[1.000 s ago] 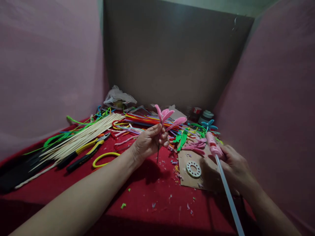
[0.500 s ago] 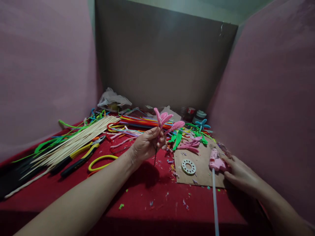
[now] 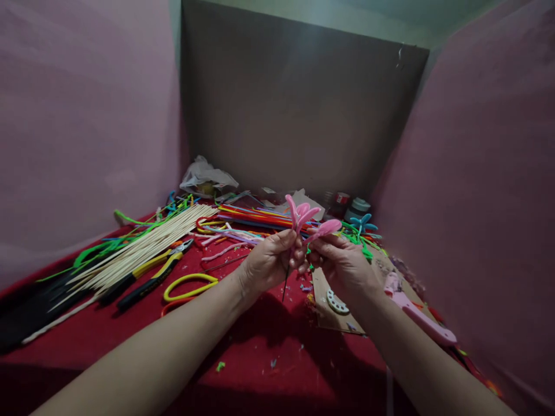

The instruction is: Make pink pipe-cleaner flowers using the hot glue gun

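Note:
My left hand (image 3: 277,254) is closed around the thin dark stem of a pink pipe-cleaner flower (image 3: 300,214), held upright above the table. Beside it, my right hand (image 3: 347,263) pinches the base of a separate-looking pink petal (image 3: 327,227). The fingers of both hands nearly meet, so whether that petal is joined to the flower is hidden. A pink glue gun (image 3: 422,318) lies to the right of my right forearm. Under the right wrist, a white ring with holes (image 3: 337,301) rests on a cardboard sheet (image 3: 323,289), partly covered.
On the left lie wooden sticks (image 3: 143,248), pliers (image 3: 156,274) with yellow-black handles and yellow-handled scissors (image 3: 191,286). Coloured pipe cleaners (image 3: 255,216), a plastic bag (image 3: 206,173), a lidded jar (image 3: 358,208) and a blue flower (image 3: 363,222) stand or lie towards the back.
My right hand has let go of the glue gun and moved left to the pink petal beside the flower. The glue gun now lies on its side. My left hand keeps its hold.

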